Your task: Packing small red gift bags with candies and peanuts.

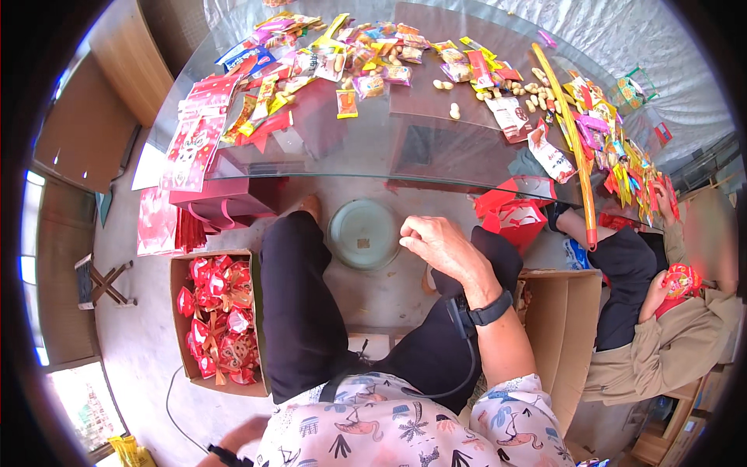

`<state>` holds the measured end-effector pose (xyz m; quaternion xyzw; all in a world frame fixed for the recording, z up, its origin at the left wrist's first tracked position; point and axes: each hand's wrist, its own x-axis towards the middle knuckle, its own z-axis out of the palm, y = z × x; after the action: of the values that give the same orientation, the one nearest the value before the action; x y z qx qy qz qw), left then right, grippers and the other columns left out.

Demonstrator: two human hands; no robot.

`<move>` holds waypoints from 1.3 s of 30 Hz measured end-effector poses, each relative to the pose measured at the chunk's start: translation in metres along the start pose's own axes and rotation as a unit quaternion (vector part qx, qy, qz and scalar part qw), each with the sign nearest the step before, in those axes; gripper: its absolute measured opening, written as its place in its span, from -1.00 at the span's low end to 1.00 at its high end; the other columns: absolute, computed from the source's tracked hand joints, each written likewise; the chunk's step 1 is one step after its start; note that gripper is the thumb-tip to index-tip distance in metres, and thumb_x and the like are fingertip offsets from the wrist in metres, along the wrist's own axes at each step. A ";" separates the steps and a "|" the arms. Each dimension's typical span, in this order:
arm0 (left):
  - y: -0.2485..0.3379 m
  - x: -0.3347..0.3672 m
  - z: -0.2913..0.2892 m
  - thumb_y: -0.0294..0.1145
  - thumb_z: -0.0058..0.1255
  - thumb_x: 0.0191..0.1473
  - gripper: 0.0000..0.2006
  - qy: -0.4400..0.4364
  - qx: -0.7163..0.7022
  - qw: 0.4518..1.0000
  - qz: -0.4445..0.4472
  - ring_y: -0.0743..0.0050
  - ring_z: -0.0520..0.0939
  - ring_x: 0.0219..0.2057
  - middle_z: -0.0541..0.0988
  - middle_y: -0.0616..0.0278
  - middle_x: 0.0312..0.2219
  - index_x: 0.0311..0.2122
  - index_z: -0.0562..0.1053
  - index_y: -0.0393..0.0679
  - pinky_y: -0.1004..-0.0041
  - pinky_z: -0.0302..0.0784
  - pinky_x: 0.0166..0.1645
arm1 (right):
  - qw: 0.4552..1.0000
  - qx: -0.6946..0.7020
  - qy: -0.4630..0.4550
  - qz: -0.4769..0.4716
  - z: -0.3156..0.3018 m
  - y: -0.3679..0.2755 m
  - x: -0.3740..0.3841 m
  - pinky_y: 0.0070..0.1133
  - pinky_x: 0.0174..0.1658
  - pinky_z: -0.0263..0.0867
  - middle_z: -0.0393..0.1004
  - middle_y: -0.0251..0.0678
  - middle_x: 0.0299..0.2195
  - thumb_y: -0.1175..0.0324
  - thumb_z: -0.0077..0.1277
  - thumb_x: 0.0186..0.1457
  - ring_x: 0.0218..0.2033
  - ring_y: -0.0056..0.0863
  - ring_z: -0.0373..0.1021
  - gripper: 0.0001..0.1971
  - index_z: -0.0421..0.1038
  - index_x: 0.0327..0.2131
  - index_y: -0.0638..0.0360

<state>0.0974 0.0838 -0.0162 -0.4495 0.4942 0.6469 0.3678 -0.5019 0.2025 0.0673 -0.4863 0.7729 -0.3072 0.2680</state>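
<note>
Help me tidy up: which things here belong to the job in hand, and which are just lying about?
Probably the job:
wrapped snacks
peanuts
gathered red pouches
left cardboard box

Probably just lying about:
pale green basin
crossed-leg stand
yellow bag

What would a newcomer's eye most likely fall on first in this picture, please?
Probably the colourful wrapped snacks strewn across the far and right parts of the glass table. Next, perhaps, the shiny red pouches filling a cardboard box beside the person's left leg, then the long yellow stick slanting across the table's right side.
</note>
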 end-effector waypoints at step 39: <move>0.501 0.094 0.022 -0.48 0.14 0.03 -0.70 0.122 0.388 0.749 0.523 0.45 0.62 -0.34 0.63 0.14 -0.34 -0.09 0.50 -0.29 0.44 0.53 -0.21 | 0.998 -0.042 -0.005 0.056 0.018 0.013 0.029 -0.27 -0.12 0.37 0.56 -0.04 -0.35 0.27 0.11 -0.03 -0.20 -0.09 0.49 -0.77 0.54 -0.36 0.23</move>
<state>-0.3992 -0.0132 0.0517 -0.0144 0.9013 0.4299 0.0515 -0.5079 0.1769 0.0429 -0.4544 0.8097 -0.2565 0.2684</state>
